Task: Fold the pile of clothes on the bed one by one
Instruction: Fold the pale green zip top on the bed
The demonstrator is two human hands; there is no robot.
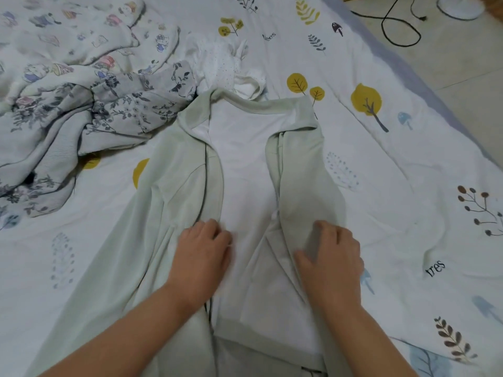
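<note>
A pale green jacket [174, 186] with a white lining lies spread open on the bed, collar pointing away from me. My left hand [202, 254] rests on the inner edge of its left front panel, fingers curled down onto the cloth. My right hand [330, 257] lies on the right front panel, fingers and thumb bent around a fold of green fabric. A grey floral garment [114, 115] lies crumpled at the left. A white dotted garment [223, 63] sits bunched just beyond the collar.
The bed sheet [408, 172] is white with printed leaves and trees. A cartoon-print quilt [68, 36] is heaped at the far left. At the top right, the floor holds a black cable [400, 25] and a white fan base [460, 6].
</note>
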